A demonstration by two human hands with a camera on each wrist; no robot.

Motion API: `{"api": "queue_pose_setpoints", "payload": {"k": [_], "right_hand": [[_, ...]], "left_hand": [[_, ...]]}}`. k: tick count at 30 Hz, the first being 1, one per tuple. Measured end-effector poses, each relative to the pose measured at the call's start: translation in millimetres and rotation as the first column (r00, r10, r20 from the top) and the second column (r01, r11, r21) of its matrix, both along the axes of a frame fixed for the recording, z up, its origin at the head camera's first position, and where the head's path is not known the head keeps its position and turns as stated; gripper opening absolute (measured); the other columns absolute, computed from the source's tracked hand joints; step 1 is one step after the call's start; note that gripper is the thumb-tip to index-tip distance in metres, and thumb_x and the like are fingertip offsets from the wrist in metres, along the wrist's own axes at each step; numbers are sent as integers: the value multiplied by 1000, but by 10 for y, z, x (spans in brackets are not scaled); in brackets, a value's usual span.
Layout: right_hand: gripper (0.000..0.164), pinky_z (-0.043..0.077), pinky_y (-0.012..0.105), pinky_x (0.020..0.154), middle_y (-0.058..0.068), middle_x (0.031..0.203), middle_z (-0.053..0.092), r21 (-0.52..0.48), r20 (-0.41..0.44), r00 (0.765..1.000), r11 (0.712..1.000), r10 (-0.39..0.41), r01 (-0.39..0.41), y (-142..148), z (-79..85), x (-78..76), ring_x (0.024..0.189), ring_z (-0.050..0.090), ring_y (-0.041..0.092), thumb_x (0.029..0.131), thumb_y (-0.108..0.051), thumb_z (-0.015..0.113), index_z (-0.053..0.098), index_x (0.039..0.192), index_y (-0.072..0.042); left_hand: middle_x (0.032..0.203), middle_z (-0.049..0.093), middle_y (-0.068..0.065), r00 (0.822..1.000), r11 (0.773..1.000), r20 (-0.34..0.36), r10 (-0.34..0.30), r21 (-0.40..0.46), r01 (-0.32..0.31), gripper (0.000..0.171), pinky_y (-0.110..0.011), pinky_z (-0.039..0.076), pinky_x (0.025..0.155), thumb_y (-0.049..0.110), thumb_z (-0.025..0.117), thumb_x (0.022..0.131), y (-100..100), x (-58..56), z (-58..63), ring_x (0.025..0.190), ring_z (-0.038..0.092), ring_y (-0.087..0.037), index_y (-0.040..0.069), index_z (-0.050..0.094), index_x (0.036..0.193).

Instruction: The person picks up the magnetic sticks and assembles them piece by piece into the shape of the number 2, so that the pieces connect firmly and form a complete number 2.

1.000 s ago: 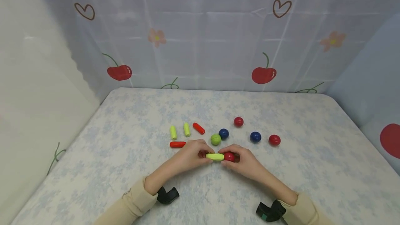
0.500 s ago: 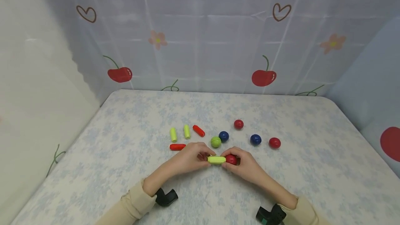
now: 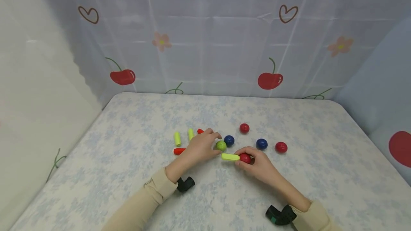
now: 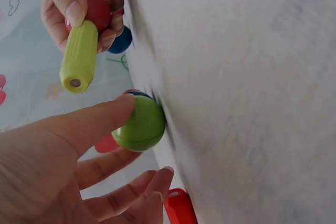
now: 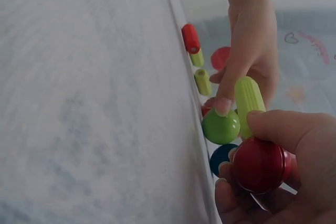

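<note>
Head view: the bench (image 3: 305, 184) supports all parts; the green ball (image 3: 221, 145) serves as reference. The far edge of the bench runs well beyond the green ball, with a printed backdrop (image 3: 205, 52) behind it; the left and right edges are well apart from the green ball, and bench surface extends toward the near side. The left hand (image 3: 201, 147) is set wide around the green ball, thumb and fingers to either side; whether the thumb presses on it cannot be told. The right hand (image 3: 259, 165), to the near right of the green ball, grips the held red ball (image 3: 245, 158), which is joined end-on to the yellow stick (image 3: 230, 157). A blue ball (image 3: 229, 140) lies just beside the green ball; a second blue ball (image 3: 261, 144) lies farther right. Left of the green ball lie two loose yellow sticks (image 3: 177, 139) and a red stick (image 3: 179, 151), the latter partly hidden by the left hand.
</note>
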State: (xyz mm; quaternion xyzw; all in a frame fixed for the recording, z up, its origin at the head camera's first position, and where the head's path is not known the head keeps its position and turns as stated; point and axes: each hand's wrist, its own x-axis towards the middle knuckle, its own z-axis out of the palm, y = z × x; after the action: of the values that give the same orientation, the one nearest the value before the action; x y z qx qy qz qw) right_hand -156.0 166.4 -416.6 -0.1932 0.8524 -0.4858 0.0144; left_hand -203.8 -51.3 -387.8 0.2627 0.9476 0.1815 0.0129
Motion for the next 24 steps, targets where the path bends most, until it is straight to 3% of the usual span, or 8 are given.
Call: {"api": "queue_pose_setpoints", "payload": {"k": [5, 10, 13, 17, 21, 24], "right_hand": [[21, 49, 25, 64, 2, 95, 61, 5, -5, 1000, 1000, -13, 13, 26, 17, -16, 76, 54, 14, 81, -11, 74, 67, 101, -6], [20, 49, 25, 66, 3, 96, 61, 0, 9, 1000, 1000, -26, 26, 23, 38, -21, 78, 54, 16, 81, -10, 74, 67, 100, -6], [19, 49, 25, 65, 4, 96, 60, 9, 22, 999, 999, -38, 37, 14, 42, -28, 78, 54, 17, 81, -9, 74, 67, 99, -6], [19, 48, 25, 64, 4, 95, 61, 19, 24, 998, 999, -49, 49, 18, 30, -46, 76, 53, 17, 81, -9, 74, 67, 99, -6], [19, 48, 25, 62, 4, 93, 61, 25, 18, 998, 998, -62, 61, 26, 20, -50, 75, 53, 18, 80, -9, 74, 67, 98, -6], [19, 47, 26, 63, 3, 93, 61, 41, 3, 998, 997, -62, 62, 23, 5, -53, 75, 52, 17, 80, -9, 74, 68, 98, -7]], "left_hand": [[93, 55, -2, 1000, 1000, 8, 15, -18, -15, 36, -24, 43, 60, 27, 76, 80, 77, -29, -31, 71, 50, -13, 9, 65, 110], [86, 58, 1, 996, 991, 90, -16, 133, 3, 28, -24, 44, 63, 19, 76, 79, -28, -27, -61, 72, 52, -12, 8, 64, 102], [87, 60, 2, 986, 970, 162, -44, 244, 3, 27, -24, 46, 64, 15, 76, 80, -155, 9, -78, 73, 54, -11, 8, 63, 103], [94, 60, 1, 959, 930, 271, -83, 367, -24, 30, -24, 49, 69, 12, 75, 80, -287, 76, -84, 79, 58, -12, 8, 61, 107], [100, 60, -1, 929, 897, 344, -137, 441, -31, 33, -25, 49, 74, 11, 74, 81, -338, 128, -86, 87, 59, -15, 7, 61, 111], [101, 60, -2, 917, 878, 362, -166, 478, -30, 34, -25, 49, 75, 10, 74, 81, -339, 143, -92, 87, 58, -15, 6, 60, 112]]}}
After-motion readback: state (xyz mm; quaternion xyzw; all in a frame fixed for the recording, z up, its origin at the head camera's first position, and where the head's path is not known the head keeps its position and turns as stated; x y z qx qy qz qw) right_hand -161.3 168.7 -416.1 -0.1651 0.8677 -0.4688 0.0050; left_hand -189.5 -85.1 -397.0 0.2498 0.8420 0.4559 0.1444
